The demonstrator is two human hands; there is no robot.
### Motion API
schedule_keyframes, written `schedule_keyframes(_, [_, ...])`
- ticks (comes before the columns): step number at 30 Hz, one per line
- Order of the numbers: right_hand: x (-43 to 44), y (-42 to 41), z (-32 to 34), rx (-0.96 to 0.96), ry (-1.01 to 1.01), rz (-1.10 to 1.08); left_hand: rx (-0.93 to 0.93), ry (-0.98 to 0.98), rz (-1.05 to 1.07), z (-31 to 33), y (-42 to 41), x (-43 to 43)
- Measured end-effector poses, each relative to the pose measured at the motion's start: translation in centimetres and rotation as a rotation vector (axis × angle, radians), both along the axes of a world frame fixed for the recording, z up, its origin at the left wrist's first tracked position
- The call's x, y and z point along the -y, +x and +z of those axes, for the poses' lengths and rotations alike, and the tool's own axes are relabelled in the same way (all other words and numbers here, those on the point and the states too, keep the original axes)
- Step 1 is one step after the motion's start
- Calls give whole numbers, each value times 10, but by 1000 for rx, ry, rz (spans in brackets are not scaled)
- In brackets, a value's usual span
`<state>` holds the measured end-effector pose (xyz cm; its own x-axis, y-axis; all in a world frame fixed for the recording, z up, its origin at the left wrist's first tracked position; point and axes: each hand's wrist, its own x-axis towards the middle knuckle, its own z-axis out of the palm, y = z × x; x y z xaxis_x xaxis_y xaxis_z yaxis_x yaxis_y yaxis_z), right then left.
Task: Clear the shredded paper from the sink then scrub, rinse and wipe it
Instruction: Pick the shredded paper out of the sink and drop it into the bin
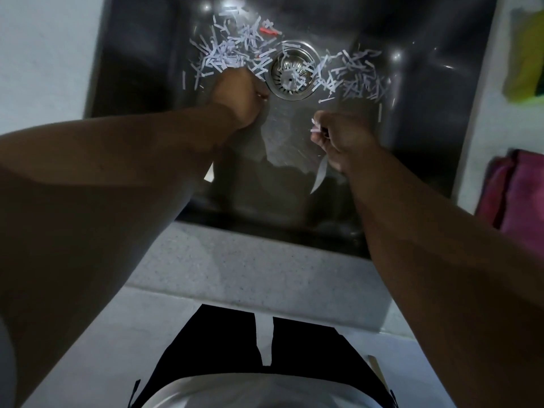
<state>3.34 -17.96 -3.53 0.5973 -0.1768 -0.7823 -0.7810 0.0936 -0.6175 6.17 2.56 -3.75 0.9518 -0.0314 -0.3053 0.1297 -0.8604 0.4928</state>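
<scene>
Stainless steel sink, dark and glossy, sunk into a pale speckled stone worktop and seen from straight above in dim light; white shredded paper strewn across the basin floor in two loose drifts, one left of the round metal drain strainer, the other to its right, with a few strips lying across the strainer itself and a small red scrap at the far edge of the left drift. Left hand reaching down beside the strainer at the near edge of the left drift, grip curled closed, contents hidden by the back of the hand. Right hand lower in the basin, nearer the front wall, grip clamped on a small tuft of white strips poking out past the thumb. Both bare forearms crossing the front rim of the sink and covering much of the worktop. On the worktop to the right, a yellow-green sponge toward the back and a pink cloth nearer the front, both cut off by the frame edge
</scene>
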Motion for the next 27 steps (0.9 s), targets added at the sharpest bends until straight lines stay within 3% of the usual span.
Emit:
schedule_keyframes(5, [2,0,5,10,8,-27,23,153,-189,3,-3,4])
schedule_keyframes(9, [6,-3,16,-1,19,-26,-112,229,-255,13,-5,3])
schedule_keyframes(13, [10,-13,30,33,91,-44,-242,-32,-89,21,-17,-8])
schedule_keyframes(17, [3,-23,55,111,123,-50,-315,-511,329,59,-42,-15])
schedule_keyframes(22, [-26,-43,91,210,178,43,-197,-718,399,125,-96,-21])
schedule_keyframes(27, [-48,-71,127,284,198,152,-55,-772,511,168,-153,-38])
